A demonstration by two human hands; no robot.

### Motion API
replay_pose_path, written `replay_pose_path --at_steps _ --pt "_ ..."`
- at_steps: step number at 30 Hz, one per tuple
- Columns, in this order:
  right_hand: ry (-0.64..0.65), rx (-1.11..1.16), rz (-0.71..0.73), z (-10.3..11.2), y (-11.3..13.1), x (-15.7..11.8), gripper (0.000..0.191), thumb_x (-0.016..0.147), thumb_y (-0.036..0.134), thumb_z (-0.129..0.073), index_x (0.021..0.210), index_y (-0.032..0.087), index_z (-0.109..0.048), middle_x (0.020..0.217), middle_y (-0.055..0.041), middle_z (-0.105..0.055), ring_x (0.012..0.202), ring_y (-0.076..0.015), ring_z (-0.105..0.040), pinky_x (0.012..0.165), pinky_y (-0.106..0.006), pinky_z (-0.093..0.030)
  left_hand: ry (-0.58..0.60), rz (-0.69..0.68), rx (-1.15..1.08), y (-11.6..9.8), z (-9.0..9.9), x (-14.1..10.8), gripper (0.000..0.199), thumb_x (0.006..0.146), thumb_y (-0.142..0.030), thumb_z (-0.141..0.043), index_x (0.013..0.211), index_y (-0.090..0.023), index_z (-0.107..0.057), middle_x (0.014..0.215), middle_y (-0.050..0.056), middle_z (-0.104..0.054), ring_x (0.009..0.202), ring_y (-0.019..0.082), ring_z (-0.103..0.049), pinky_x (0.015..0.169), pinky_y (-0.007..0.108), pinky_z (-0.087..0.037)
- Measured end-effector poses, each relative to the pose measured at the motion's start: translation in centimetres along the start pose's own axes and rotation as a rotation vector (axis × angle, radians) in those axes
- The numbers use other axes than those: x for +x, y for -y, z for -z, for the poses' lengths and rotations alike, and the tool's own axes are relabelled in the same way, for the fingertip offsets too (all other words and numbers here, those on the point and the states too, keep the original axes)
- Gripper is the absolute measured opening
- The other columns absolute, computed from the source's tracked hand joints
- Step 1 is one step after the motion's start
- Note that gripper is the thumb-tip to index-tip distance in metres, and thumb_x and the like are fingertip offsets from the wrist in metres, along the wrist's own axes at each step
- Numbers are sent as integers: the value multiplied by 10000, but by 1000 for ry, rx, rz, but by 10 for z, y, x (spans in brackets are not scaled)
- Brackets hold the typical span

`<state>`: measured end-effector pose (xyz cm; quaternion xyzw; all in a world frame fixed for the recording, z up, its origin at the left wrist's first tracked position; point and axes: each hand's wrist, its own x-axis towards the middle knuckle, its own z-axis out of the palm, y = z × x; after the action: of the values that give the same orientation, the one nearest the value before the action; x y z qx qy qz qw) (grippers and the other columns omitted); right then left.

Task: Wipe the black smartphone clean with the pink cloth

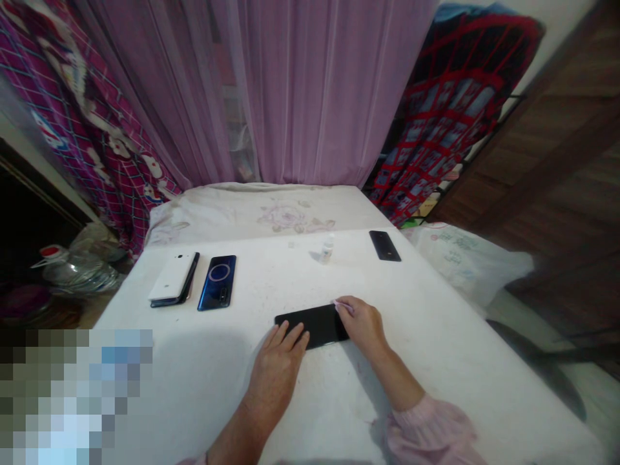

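Observation:
A black phone [320, 329] lies flat on the white table, its glossy dark face up. My left hand [278, 361] rests on its left part, fingers stretched out and spread over the glass. At the phone's upper right corner, my right hand [362, 323] is closed in a pinch on a small, thin, whitish-pink stick-like thing [343, 305]. The tip of this thing touches or nearly touches the phone's edge; its exact kind is too small to make out. Beyond the phone stands a small translucent bottle [327, 250] with a white label.
A blue phone [217, 283] and a stack of phones with a white one [170, 276] on top lie to the left. Another dark phone [385, 246] lies at the back right. Past the table's right edge hangs a white plastic bag [465, 258]; a large clear bottle [77, 268] is at left.

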<state>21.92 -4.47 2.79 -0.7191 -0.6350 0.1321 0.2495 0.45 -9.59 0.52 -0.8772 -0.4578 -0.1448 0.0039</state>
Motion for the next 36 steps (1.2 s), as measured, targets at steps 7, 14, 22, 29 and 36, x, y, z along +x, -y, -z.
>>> replay_pose_path --at_steps 7,14,22,29,36 --pt "-25 5 -12 2 -4 -15 239 809 307 -509 880 262 -734 868 -4 -759 796 -188 -704 707 -276 -506 -17 7 10 -2 0 0 412 879 -55 -500 1251 -202 -601 1329 69 -587 1222 316 -536 1003 499 -448" --pt "2 86 -1 10 -17 -45 264 817 337 -494 906 270 -734 880 -6 -761 782 -191 -709 702 -288 -524 -22 6 3 -2 -2 0 424 870 -42 -494 1250 -196 -601 1329 80 -586 1227 322 -531 1005 507 -444" --pt "-21 29 1 3 -7 -15 245 808 315 -506 877 278 -738 869 4 -760 790 -185 -703 712 -280 -516 -48 -1 4 0 -7 -1 438 868 -41 -475 1255 -211 -591 1333 67 -584 1242 302 -519 1010 492 -441" --pt "-23 5 0 -1 -1 -1 237 809 307 -508 872 281 -735 859 7 -760 795 -182 -701 702 -272 -507 -30 5 13 -1 -7 -1 419 882 -56 -483 1258 -207 -587 1327 75 -588 1232 307 -528 998 495 -448" --pt "12 121 -6 9 -15 -38 266 818 349 -493 900 276 -736 884 -6 -762 784 -192 -707 697 -285 -525 -17 -21 37 0 -4 -1 445 869 -37 -457 1262 -202 -585 1327 73 -588 1227 302 -533 980 482 -469"
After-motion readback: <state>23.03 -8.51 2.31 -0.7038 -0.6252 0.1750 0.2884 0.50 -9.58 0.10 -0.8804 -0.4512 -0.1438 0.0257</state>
